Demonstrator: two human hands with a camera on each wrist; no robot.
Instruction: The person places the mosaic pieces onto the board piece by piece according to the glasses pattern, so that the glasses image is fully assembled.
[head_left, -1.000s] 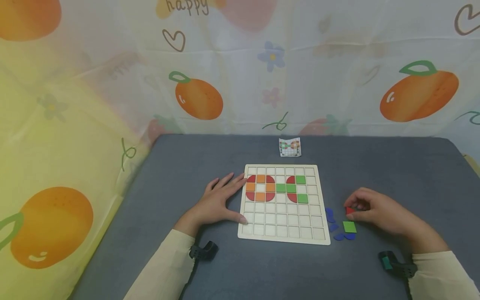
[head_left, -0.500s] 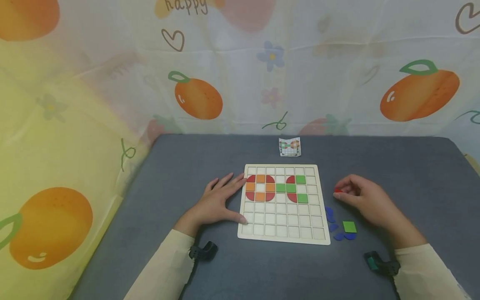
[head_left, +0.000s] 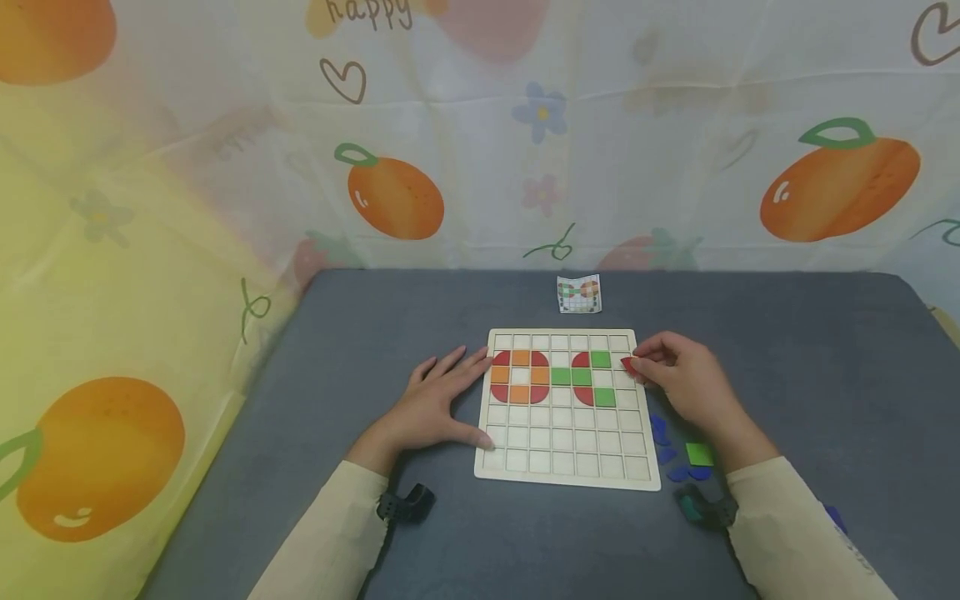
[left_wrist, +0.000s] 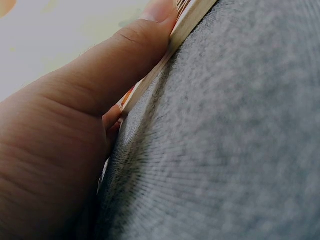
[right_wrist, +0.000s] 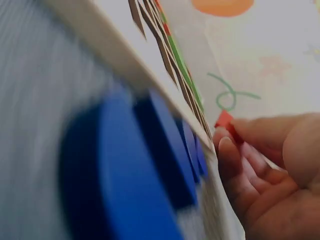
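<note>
A pale wooden grid board point(head_left: 551, 461) lies on the grey table. Red quarter-round, orange square and green square tiles sit in its upper rows. My left hand point(head_left: 435, 406) rests spread at the board's left side, fingertips and thumb point(left_wrist: 155, 12) on its edge. At the upper right edge of the board, my right hand point(head_left: 688, 379) pinches a small red tile point(head_left: 628, 365) between thumb and fingers. The right wrist view shows the red tile point(right_wrist: 224, 119) partly covered by the fingertips.
Right of the board lie several blue tiles point(head_left: 659, 430) and a green square tile point(head_left: 700, 454), partly behind the right wrist. A small printed pattern card point(head_left: 580, 294) lies beyond the board. Another blue piece point(head_left: 836, 518) shows beside the right sleeve. A fruit-print cloth point(head_left: 480, 167) hangs behind the table.
My right hand has carried the red tile from beside the loose tiles up and left to the board's right edge. The blue piece beside the sleeve has come into view. The left hand stays put.
</note>
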